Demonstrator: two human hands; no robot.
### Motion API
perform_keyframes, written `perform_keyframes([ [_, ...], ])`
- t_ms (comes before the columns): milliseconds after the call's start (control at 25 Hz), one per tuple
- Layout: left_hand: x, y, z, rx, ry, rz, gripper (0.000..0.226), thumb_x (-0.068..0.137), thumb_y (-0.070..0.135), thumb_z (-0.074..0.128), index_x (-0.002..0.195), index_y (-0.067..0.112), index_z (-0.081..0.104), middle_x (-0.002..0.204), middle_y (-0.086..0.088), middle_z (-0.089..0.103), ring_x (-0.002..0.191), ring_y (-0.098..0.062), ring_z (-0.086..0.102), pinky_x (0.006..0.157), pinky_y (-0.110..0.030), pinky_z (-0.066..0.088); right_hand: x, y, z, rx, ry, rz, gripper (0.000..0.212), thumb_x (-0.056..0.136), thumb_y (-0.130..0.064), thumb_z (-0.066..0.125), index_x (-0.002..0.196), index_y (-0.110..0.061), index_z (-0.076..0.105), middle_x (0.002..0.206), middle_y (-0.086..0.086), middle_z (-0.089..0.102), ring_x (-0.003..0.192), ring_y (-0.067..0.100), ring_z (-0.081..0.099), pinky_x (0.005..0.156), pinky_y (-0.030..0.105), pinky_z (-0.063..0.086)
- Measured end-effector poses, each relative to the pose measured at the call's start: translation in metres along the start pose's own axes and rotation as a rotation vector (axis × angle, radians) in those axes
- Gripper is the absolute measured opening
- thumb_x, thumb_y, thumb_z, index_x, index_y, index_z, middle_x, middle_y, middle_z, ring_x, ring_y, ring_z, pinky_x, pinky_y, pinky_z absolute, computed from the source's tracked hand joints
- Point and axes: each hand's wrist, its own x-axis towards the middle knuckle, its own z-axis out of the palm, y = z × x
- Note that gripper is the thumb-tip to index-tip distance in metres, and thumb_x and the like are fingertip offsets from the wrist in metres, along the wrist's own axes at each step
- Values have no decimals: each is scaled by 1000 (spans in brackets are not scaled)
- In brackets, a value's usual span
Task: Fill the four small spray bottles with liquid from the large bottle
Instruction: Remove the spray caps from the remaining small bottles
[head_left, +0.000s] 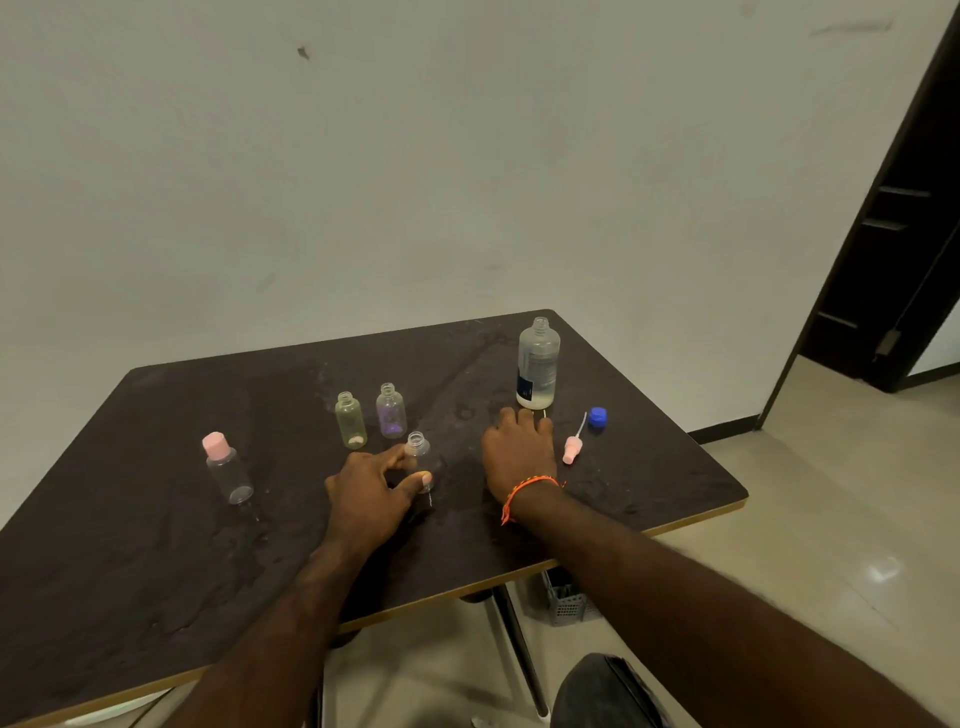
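The large clear bottle (538, 364) stands uncapped at the table's far right, with a little liquid at its bottom. My left hand (371, 493) grips a small clear bottle (418, 457) without a cap, thumb and fingers round its body. Behind it stand an open green-tinted bottle (351, 422) and an open purple-tinted bottle (390, 411). A fourth small bottle (227, 467) with a pink cap stands to the left. My right hand (519, 449) lies palm down on the table, fingers reaching toward the large bottle's base. A pink spray top (573, 448) lies to its right.
A blue cap (597, 417) sits near the spray top. The dark table (156, 545) has wet patches and a light front edge. A grey basket (567, 603) stands on the floor under it. A dark doorway (893, 234) opens at the right.
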Motion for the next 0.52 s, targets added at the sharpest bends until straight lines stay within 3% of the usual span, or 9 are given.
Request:
perform_keyframes([
  [80, -1, -2, 1, -3, 7, 1, 8, 86, 41, 79, 84, 39, 72, 73, 23, 68, 78, 4, 59, 89, -39, 38, 0, -2, 1, -8, 10, -8, 31, 93, -24, 65, 121, -12, 67, 128, 15, 53, 121, 36, 47, 100, 53, 41],
  [240, -1, -3, 4, -17, 13, -25, 13, 86, 43, 80, 98, 38, 77, 82, 24, 72, 86, -1, 62, 91, -39, 38, 0, -2, 1, 5, 37, -5, 31, 94, -20, 61, 123, -10, 64, 127, 15, 52, 118, 36, 47, 97, 52, 42],
  [520, -1, -9, 8, 7, -16, -39, 11, 86, 48, 78, 87, 39, 71, 79, 23, 71, 93, -3, 65, 93, -45, 41, 1, 5, 4, 73, 16, -9, 37, 94, -25, 62, 129, -13, 58, 132, 15, 51, 123, 36, 46, 102, 53, 39],
])
